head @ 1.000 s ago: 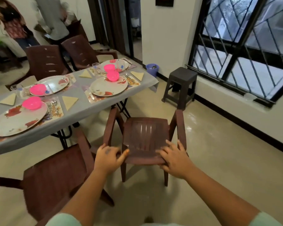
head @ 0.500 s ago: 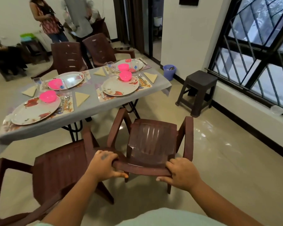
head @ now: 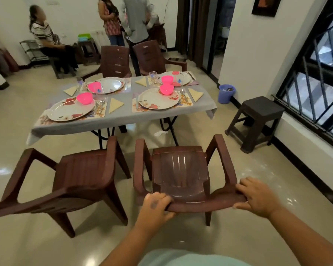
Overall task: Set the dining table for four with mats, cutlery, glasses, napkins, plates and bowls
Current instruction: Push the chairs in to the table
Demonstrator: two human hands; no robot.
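The desk (head: 123, 117) already carries four settings: mats, plates (head: 158, 98), pink bowls (head: 84, 98), folded napkins (head: 114, 105), cutlery and glasses (head: 152, 77). The step in hand looks like seating. The left hand (head: 155, 203) curls over the top rail of the brown chair (head: 181, 173), and the right hand (head: 258, 196) holds the rail's other end. The chair stands apart from the desk, beside a second chair (head: 81, 175). Next it likely needs sliding forward, square to the near setting.

cutlery (head: 100, 106): too small and blurry to tell forks from spoons
left chair (head: 81, 179): back rail runs off the left edge
glasses (head: 153, 78): see-through, outlines pretty much lost
standing people (head: 135, 20): cut off at the top edge
bucket (head: 226, 93): contents too dark to make out
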